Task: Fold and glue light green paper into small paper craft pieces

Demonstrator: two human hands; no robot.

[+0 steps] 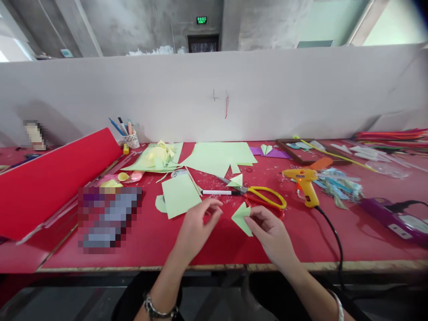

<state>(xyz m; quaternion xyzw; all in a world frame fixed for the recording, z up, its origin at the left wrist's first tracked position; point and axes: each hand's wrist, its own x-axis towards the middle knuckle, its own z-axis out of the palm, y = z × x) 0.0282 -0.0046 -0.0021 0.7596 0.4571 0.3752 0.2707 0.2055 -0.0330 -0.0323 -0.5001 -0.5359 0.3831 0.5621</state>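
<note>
Folded green paper (240, 218) is pinched between the thumb and fingers of my right grip (270, 226), jutting out toward the other hand above the red desk (217, 252). I see my left grip (198, 226) curled, thumb and fingertips a narrow gap apart, near the paper but not touching it. Just beyond that left grip lies a green square sheet (183, 195), and ahead, between both hands, a white marker (217, 192). Past the right grip I make out scissors (267, 196) with yellow and red handles, a small green triangle (236, 180) by their blades. A yellow glue gun (306, 182) rests farther to its right, the black cord (334, 234) trailing toward the near edge. Well beyond both grips spreads a large green sheet (217, 156).
</note>
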